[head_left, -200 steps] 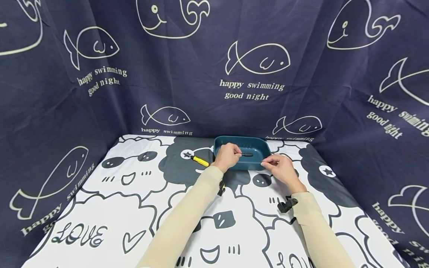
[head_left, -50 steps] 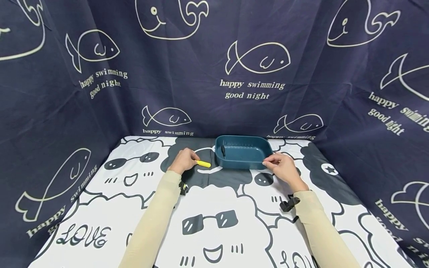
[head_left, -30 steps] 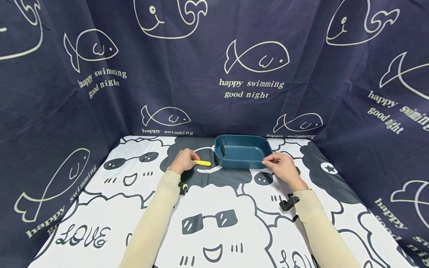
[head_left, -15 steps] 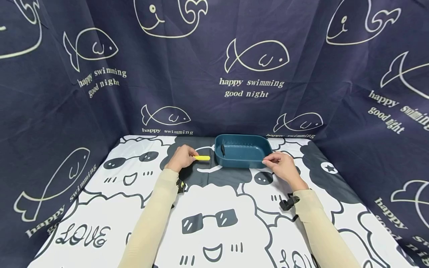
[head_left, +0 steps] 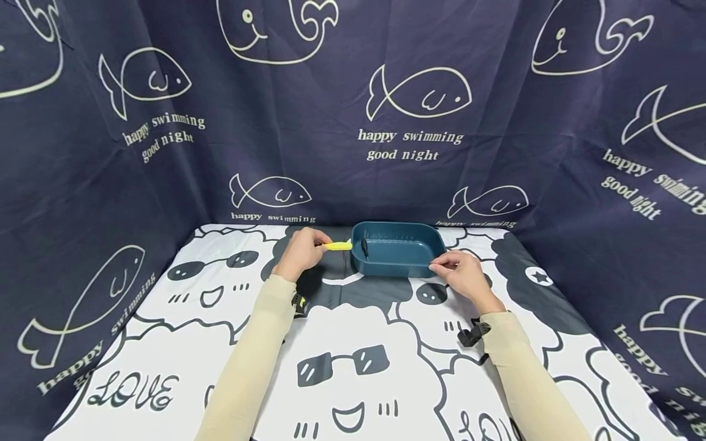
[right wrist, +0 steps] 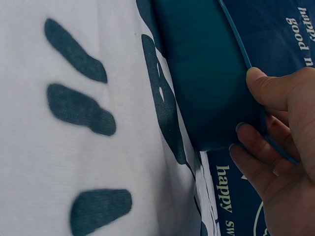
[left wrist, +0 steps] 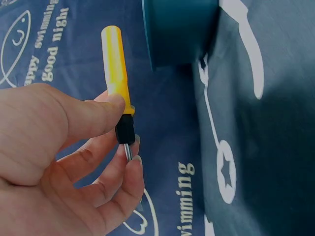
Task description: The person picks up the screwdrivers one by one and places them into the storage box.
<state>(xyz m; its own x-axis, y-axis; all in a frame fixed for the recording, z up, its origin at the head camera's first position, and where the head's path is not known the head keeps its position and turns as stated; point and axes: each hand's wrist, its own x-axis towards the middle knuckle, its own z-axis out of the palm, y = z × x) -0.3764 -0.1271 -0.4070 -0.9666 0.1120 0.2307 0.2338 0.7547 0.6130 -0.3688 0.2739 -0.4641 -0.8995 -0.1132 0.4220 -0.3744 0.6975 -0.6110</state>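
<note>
My left hand (head_left: 300,252) pinches a screwdriver (left wrist: 116,59) by the thumb and fingers, just left of the box. Its yellow handle points to the box, and in the left wrist view a black collar and part of the metal shaft show between the fingers; the tip is hidden. The teal rectangular box (head_left: 398,270) stands near the back of the table. Thumb and fingers of my right hand (head_left: 462,274) pinch its rim at the near right corner. Inside, against the left end, leans a small black-handled tool (head_left: 364,247).
A white and dark cartoon-print cloth (head_left: 353,331) covers the table. Behind the box, close to its far wall, hangs a dark blue fish-print curtain (head_left: 331,141), which also closes off both sides.
The left hand has let go of the black tool, which now leans inside the box. That hand took up the screwdriver from the cloth and raised it toward the box's left end.
</note>
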